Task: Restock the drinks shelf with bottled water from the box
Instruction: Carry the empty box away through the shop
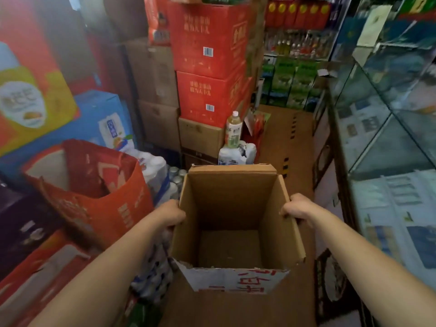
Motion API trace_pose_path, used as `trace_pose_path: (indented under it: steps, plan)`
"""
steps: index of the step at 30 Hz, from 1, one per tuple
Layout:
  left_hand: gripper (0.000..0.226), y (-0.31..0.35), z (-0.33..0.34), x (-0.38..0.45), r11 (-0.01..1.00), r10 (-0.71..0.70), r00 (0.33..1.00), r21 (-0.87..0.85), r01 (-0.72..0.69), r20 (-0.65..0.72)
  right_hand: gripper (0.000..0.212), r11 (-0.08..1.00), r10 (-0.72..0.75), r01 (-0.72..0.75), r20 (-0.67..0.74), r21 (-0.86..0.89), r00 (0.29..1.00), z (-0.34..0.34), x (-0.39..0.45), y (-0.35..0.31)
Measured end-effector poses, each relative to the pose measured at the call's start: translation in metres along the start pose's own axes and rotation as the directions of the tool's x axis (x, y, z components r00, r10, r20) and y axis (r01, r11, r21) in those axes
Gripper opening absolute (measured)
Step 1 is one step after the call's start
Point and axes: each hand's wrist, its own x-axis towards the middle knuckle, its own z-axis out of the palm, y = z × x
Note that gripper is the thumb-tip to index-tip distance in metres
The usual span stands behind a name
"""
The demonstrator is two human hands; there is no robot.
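An open brown cardboard box (236,201) is held in front of me, low in the middle of the view. Its inside shows only bare cardboard; no bottles are visible in it. My left hand (171,214) grips its left wall at the rim, and my right hand (298,208) grips the right wall. A torn white flap with red writing hangs off the near edge. Shrink-wrapped packs of bottled water (153,168) lie on the floor to the left of the box, and another pack (236,154) sits just beyond it.
Stacked red cartons (207,67) and brown cartons rise ahead on the left. A torn open red box (94,185) stands at my left. A green tea bottle (233,131) stands on the far pack. A glass counter (389,138) runs along the right. Drink shelves (297,43) lie at the aisle's end.
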Motion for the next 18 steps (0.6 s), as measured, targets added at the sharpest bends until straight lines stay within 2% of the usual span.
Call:
trace_pose_path:
  steps: [3, 7, 13, 15, 18]
  plan:
    - [0.035, 0.017, 0.000, 0.044, 0.998, -0.060, 0.998, -0.024, 0.060, 0.003, 0.031, 0.999, -0.010, 0.011, 0.036, -0.045, 0.999, -0.014, 0.064, -0.021]
    - [0.027, 0.026, 0.016, 0.106, 0.984, -0.137, 0.990, -0.118, 0.136, -0.006, 0.026, 0.987, -0.028, 0.044, 0.103, -0.156, 0.994, -0.023, 0.157, -0.049]
    - [0.027, 0.020, 0.052, 0.178, 0.897, -0.316, 0.949, -0.334, 0.290, -0.023, 0.025, 0.903, -0.117, 0.217, 0.274, -0.370, 0.955, -0.011, 0.294, -0.098]
    - [0.034, 0.017, 0.065, 0.201, 0.879, -0.354, 0.933, -0.360, 0.312, -0.056, 0.023, 0.875, -0.144, 0.272, 0.323, -0.400, 0.935, -0.001, 0.337, -0.113]
    - [0.029, 0.009, 0.087, 0.226, 0.841, -0.419, 0.902, -0.418, 0.342, -0.103, 0.018, 0.810, -0.164, 0.349, 0.390, -0.471, 0.906, 0.015, 0.381, -0.132]
